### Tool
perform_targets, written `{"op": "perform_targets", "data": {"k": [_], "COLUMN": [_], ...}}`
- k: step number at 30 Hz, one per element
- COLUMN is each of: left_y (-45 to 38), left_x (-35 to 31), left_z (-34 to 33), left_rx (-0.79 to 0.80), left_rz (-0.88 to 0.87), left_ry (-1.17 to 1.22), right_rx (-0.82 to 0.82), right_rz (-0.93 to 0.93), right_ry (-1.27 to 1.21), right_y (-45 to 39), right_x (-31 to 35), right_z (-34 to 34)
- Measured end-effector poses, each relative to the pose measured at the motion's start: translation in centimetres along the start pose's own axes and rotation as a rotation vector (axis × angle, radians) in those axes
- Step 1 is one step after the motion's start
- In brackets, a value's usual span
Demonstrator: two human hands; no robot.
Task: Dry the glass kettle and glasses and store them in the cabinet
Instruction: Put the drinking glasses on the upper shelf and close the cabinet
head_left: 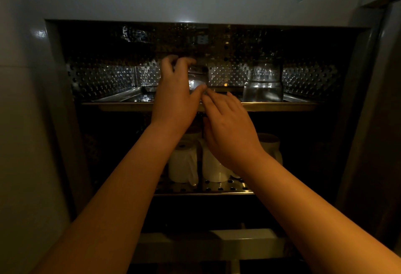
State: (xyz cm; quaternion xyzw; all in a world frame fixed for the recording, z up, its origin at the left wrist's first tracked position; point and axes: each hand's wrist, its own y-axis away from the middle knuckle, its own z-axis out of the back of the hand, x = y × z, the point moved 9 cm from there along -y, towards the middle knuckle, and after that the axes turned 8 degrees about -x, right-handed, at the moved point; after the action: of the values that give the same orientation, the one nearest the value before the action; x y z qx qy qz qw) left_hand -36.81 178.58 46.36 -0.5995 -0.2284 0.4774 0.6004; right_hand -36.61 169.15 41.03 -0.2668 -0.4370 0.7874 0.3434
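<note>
**Setting a glass on the upper shelf**

Gripping a clear glass (198, 77) from its left side, the left hand (176, 95) curls fingers over the top and thumb along the bottom, holding it at the front of the cabinet's upper shelf (282, 106). The right hand (227, 126) sits just below and right of it, fingers relaxed and extended, fingertips near the glass base; whether they touch is unclear. Further right on the same shelf stands a glass kettle (263, 82). White mugs (184, 163) sit on the perforated lower shelf (217, 189).
</note>
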Motion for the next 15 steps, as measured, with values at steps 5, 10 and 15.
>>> {"op": "perform_targets", "data": {"k": [5,10,15], "left_y": [-0.21,-0.39,0.57], "left_x": [0.30,0.69,0.84], "left_z": [0.16,-0.36,-0.43], "left_rx": [0.026,0.092,0.135], "left_rz": [0.025,0.032,-0.005], "left_ry": [-0.040,-0.136,-0.229], "right_rx": [-0.029,-0.021,-0.005], "right_rz": [-0.003,-0.009,-0.007], "right_ry": [-0.013,-0.001,0.016], "right_y": [0.01,0.02,0.15], "right_x": [0.06,0.11,-0.05], "right_z": [0.05,-0.05,-0.15]}}
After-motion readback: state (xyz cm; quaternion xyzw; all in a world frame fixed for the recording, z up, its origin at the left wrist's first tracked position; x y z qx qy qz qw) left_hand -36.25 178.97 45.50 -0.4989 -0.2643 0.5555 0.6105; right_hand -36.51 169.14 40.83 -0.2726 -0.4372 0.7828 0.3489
